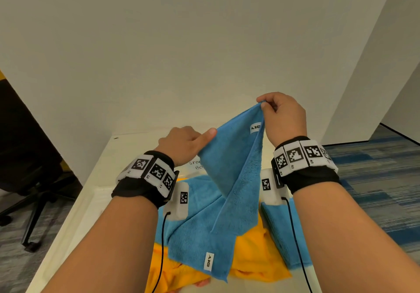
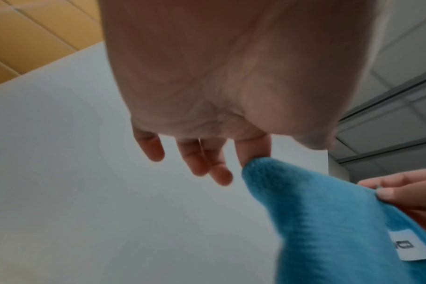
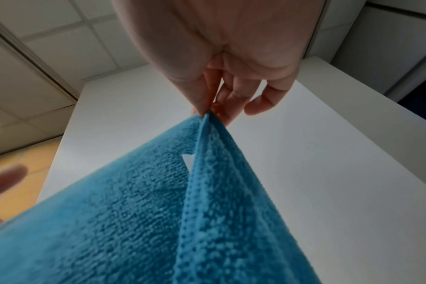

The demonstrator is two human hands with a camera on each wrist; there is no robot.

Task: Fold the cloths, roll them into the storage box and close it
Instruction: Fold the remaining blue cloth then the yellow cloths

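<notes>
A blue cloth (image 1: 234,163) with a white tag hangs lifted above the table. My right hand (image 1: 264,106) pinches its top corner between thumb and forefinger, seen close in the right wrist view (image 3: 207,113). Lower and to the left, my left hand (image 1: 205,136) pinches the cloth's edge (image 2: 328,230), thumb on top, the other fingers (image 2: 207,167) loose. The cloth's lower end reaches a pile on the table: another blue cloth (image 1: 197,242) and an orange cloth (image 1: 256,251). A handwritten storage box label (image 1: 195,165) shows partly behind the cloth; the box itself is hidden.
A folded blue cloth (image 1: 279,231) lies at the table's right edge. The white table (image 1: 95,179) stands against a white wall. A black office chair (image 1: 27,156) stands on the floor to the left, and blue patterned carpet (image 1: 375,179) lies to the right.
</notes>
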